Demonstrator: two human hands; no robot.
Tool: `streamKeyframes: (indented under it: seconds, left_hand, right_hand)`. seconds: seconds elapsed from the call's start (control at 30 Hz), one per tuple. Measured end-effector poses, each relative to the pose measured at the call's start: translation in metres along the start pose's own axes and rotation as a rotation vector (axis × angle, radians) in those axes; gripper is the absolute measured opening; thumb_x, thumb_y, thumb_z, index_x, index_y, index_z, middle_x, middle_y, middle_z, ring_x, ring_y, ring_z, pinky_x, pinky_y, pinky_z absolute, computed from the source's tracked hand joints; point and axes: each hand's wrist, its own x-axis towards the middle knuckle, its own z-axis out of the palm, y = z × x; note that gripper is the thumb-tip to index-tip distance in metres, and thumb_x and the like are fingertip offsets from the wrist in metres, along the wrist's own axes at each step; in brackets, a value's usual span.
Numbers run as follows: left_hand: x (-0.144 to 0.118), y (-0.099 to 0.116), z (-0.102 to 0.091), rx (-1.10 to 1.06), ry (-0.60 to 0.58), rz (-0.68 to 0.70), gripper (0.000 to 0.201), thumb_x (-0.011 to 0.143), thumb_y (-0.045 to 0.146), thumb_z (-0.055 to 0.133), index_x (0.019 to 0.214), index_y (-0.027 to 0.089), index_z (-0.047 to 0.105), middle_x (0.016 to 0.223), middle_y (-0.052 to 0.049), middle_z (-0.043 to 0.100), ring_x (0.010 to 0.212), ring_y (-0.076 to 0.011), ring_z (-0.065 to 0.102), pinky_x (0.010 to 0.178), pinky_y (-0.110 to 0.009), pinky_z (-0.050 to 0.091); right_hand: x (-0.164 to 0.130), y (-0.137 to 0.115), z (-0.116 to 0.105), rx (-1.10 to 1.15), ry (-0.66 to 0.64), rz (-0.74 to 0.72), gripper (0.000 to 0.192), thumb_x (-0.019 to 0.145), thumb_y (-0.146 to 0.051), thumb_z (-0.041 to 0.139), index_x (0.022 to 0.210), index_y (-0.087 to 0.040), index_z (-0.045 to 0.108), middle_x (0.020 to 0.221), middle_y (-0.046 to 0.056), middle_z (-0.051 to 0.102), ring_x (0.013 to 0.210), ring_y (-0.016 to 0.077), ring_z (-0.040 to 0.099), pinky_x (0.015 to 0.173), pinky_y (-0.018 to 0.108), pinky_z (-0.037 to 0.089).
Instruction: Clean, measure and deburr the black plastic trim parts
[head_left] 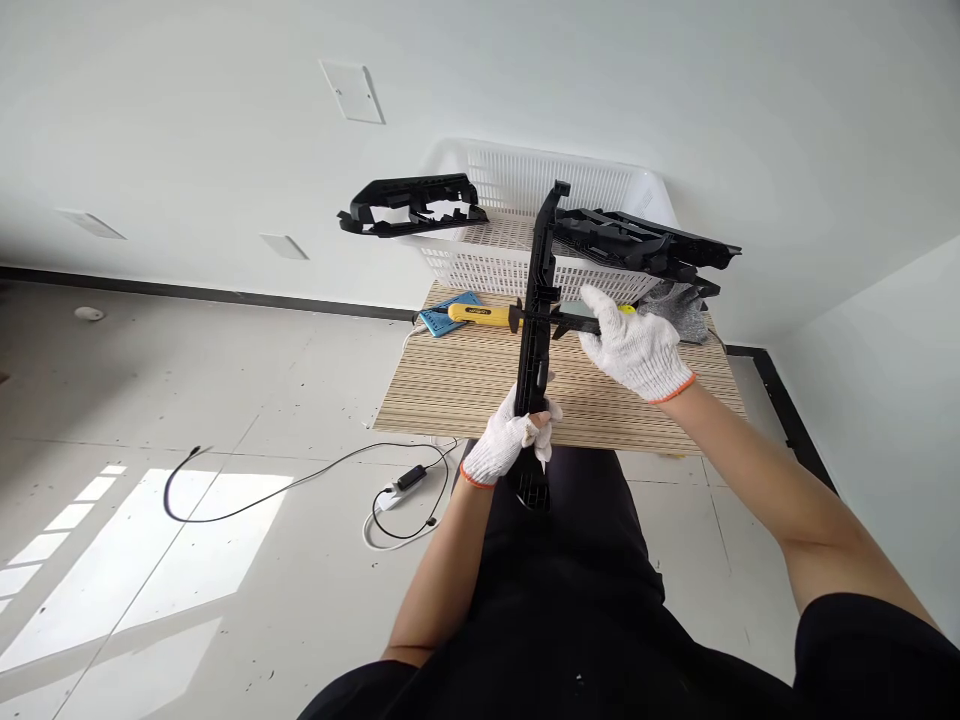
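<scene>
Plastic strip (537,300), long, black and ribbed, stands upright above the table (465,385), left hand (512,443) clenched around its lower end, right hand (636,345) gripping a yellow-handled tool (525,317) against it.

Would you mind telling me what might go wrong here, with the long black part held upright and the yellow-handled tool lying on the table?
The left hand grips the long black part only near its lower end, so the tall upper section may swing and knock the black pieces resting on the white basket. The right hand works close to the yellow-handled tool; if it is a blade, the thin glove may not stop a cut.
</scene>
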Motion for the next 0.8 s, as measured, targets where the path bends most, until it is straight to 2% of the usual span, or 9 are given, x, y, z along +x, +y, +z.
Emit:
streamKeyframes:
  seconds: [0.17,0.33,0.5,0.63,0.8]
  left_hand:
    - [0.0001,0.0012,0.0009,0.000,0.009,-0.004,0.080,0.084,0.030,0.075,0.157,0.026,0.044,0.092,0.002,0.066,0.050,-0.0058,0.049,0.043,-0.025,0.051]
    - [-0.0008,0.0029,0.0031,0.004,0.017,0.006,0.079,0.083,0.031,0.075,0.156,0.024,0.045,0.094,0.001,0.067,0.049,-0.0055,0.049,0.042,-0.025,0.050]
    - [-0.0002,0.0015,0.0018,0.037,0.015,0.004,0.070,0.085,0.033,0.073,0.150,0.021,0.050,0.106,-0.005,0.072,0.050,-0.0047,0.049,0.043,-0.025,0.050]
    - [0.0003,0.0007,0.0007,0.038,0.011,0.002,0.069,0.085,0.033,0.073,0.148,0.021,0.051,0.107,-0.005,0.072,0.050,-0.0045,0.049,0.044,-0.025,0.050]
    - [0.0001,0.0012,0.0017,0.050,0.014,0.008,0.070,0.085,0.034,0.073,0.149,0.021,0.050,0.107,-0.005,0.072,0.049,-0.0044,0.049,0.043,-0.025,0.050]
  right_hand:
    - [-0.0056,-0.0046,0.0031,0.000,-0.023,-0.007,0.062,0.101,-0.035,0.043,0.159,-0.015,0.050,0.088,0.013,0.078,0.062,0.0220,0.059,0.056,0.034,0.032]
    - [-0.0094,-0.0003,0.0060,-0.019,-0.010,-0.030,0.065,0.099,-0.029,0.042,0.161,-0.013,0.047,0.081,0.012,0.075,0.061,0.0225,0.059,0.055,0.033,0.030]
    - [-0.0100,0.0012,0.0074,-0.019,-0.019,-0.032,0.068,0.098,-0.033,0.043,0.161,-0.007,0.046,0.071,0.011,0.071,0.056,0.0220,0.056,0.054,0.033,0.029]
    - [-0.0085,0.0002,0.0055,-0.021,-0.030,-0.025,0.070,0.098,-0.035,0.041,0.162,-0.005,0.044,0.062,0.008,0.066,0.054,0.0227,0.054,0.054,0.033,0.029]
    - [-0.0084,-0.0021,0.0052,-0.024,-0.008,-0.017,0.068,0.101,-0.040,0.042,0.159,-0.006,0.050,0.067,0.010,0.069,0.056,0.0221,0.057,0.055,0.033,0.031]
